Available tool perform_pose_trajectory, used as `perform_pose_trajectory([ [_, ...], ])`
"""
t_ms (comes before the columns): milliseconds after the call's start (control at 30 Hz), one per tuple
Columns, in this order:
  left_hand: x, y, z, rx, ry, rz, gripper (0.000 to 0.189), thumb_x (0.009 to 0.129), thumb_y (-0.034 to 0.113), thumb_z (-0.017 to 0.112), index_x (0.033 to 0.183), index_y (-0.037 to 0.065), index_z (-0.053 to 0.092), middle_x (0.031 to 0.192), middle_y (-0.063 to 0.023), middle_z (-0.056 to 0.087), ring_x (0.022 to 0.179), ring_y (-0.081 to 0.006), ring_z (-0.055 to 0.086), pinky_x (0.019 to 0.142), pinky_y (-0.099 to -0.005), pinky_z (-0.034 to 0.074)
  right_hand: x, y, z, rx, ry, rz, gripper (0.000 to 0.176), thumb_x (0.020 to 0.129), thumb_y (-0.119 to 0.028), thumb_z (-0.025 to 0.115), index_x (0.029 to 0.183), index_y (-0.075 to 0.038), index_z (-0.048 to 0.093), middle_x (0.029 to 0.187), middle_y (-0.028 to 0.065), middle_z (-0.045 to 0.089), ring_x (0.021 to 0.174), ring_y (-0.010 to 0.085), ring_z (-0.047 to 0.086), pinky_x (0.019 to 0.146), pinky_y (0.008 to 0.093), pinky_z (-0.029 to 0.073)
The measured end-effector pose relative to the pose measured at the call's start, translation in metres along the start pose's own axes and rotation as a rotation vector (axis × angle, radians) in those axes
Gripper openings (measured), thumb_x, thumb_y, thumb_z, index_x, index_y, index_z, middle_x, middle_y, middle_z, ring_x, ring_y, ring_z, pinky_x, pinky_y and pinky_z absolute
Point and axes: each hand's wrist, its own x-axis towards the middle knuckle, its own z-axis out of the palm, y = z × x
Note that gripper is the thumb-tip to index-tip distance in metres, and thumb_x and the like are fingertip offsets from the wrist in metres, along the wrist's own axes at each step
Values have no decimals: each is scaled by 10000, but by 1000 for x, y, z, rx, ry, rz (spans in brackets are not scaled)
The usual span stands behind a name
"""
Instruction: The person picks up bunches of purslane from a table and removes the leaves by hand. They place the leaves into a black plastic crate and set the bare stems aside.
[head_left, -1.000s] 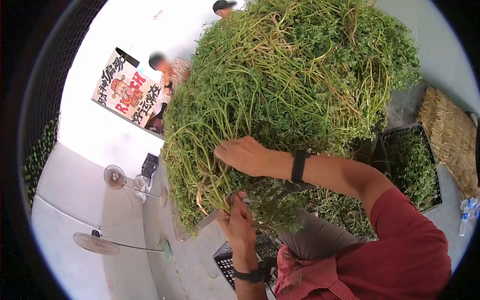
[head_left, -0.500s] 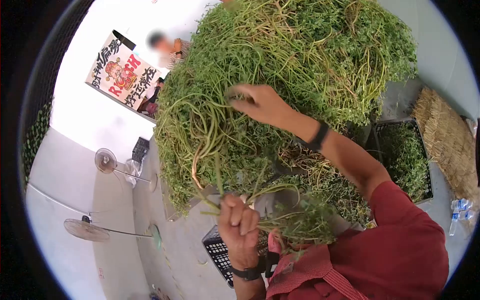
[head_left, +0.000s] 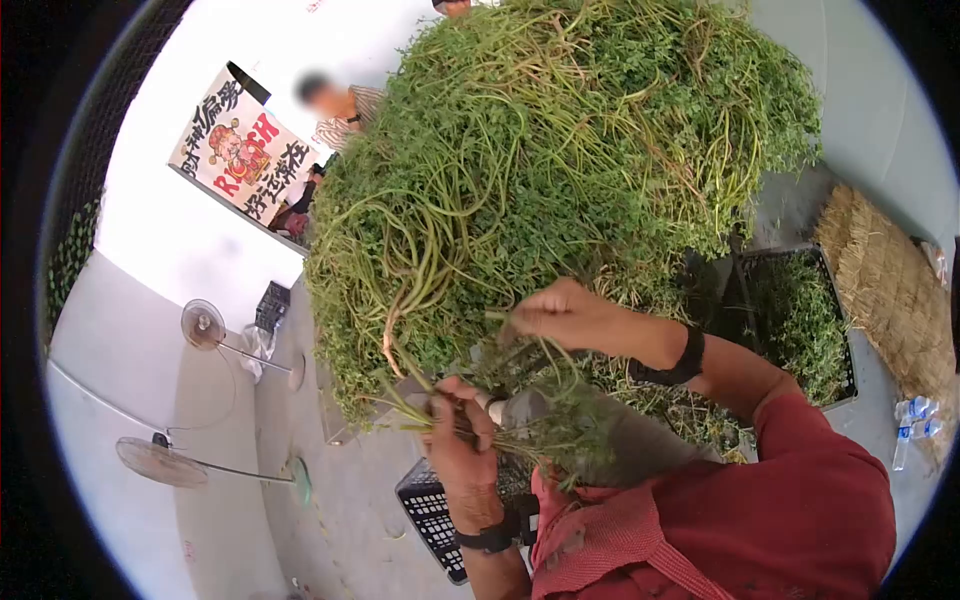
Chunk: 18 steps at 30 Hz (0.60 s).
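Observation:
A big heap of green leafy herb stems (head_left: 560,150) fills the upper middle of the view. Low in the frame, my left hand (head_left: 458,440) is closed around a small bunch of stems (head_left: 545,425), its leafy ends trailing to the right; a dark watch sits on that wrist. Just above the bunch, my right hand (head_left: 565,312), with a black band on the wrist, pinches a few thin stems between its fingertips at the foot of the heap.
A black crate of greens (head_left: 800,320) lies to the right beside a straw mat (head_left: 885,290). An empty black crate (head_left: 435,510) is below my left hand. Two standing fans (head_left: 205,325) are at the left. Another person (head_left: 335,105) sits by a poster (head_left: 240,150).
My right hand went up into the heap, then came back down next to the bunch with a few stems. My left hand has kept hold of the bunch and barely moved.

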Motion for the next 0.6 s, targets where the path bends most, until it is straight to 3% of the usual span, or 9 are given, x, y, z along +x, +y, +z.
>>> perform_pose_trajectory([
  [100, -2, -18, 11, 598, 92, -29, 184, 900, 213, 541, 975, 46, 560, 759, -7, 596, 480, -41, 440, 363, -176, 276, 13, -1, 11, -74, 62, -73, 259, 899, -249, 533, 944, -34, 670, 573, -19, 514, 533, 33, 408, 458, 223, 336],
  [133, -1, -28, 4, 538, 52, -37, 164, 880, 177, 572, 990, 55, 570, 788, -3, 615, 539, -42, 501, 386, -168, 303, 17, 0, 18, -219, 58, -189, 241, 869, -223, 571, 964, -16, 651, 596, 45, 569, 500, 98, 484, 471, 257, 377],
  [167, -1, -29, -4, 539, 50, -39, 164, 880, 177, 572, 990, 55, 570, 788, -3, 615, 539, -42, 501, 386, -168, 303, 21, 7, 28, -217, 61, -188, 241, 869, -223, 571, 964, -16, 651, 596, 45, 569, 500, 98, 484, 471, 257, 377],
  [233, 1, -31, -13, 486, 32, -143, 157, 883, 152, 562, 1012, 65, 575, 820, -5, 626, 591, -58, 546, 423, -173, 347, 25, 17, 44, -458, 184, -523, 231, 824, -190, 613, 964, -9, 639, 642, 125, 602, 534, 235, 571, 507, 309, 424],
  [267, 1, -32, -10, 476, 43, -124, 125, 889, 151, 553, 985, 76, 578, 776, 5, 605, 572, -52, 518, 439, -188, 351, 25, 20, 51, -433, 211, -534, 208, 782, -177, 647, 913, -16, 654, 707, 159, 622, 627, 329, 590, 551, 347, 452],
  [400, -3, -27, -2, 434, 33, -168, 88, 892, 153, 551, 923, 73, 566, 666, 25, 523, 525, -52, 445, 435, -207, 315, 27, 27, 54, -656, 288, -690, 210, 785, -205, 657, 870, -13, 661, 690, 153, 621, 579, 280, 593, 526, 334, 440],
  [467, 0, -24, -8, 429, 28, -218, 181, 902, 224, 543, 789, 85, 523, 596, 27, 428, 489, -67, 358, 427, -219, 275, 35, 18, 36, -348, 227, -397, 220, 788, -231, 663, 828, -15, 664, 641, 142, 605, 516, 233, 567, 501, 312, 432],
  [533, 11, -24, -17, 350, -2, -155, 226, 906, 231, 538, 735, 90, 495, 586, 22, 422, 486, -72, 365, 422, -222, 272, 59, 3, 2, -196, 493, -223, 247, 807, -274, 620, 812, -29, 657, 550, 147, 559, 491, 305, 546, 466, 382, 400],
  [600, 15, -20, -13, 306, -10, -56, 326, 913, 264, 523, 648, 100, 428, 565, 4, 393, 485, -90, 365, 433, -234, 273, 87, 7, -16, -534, 682, -490, 250, 812, -285, 637, 839, -38, 671, 566, 111, 567, 482, 216, 536, 477, 322, 422],
])
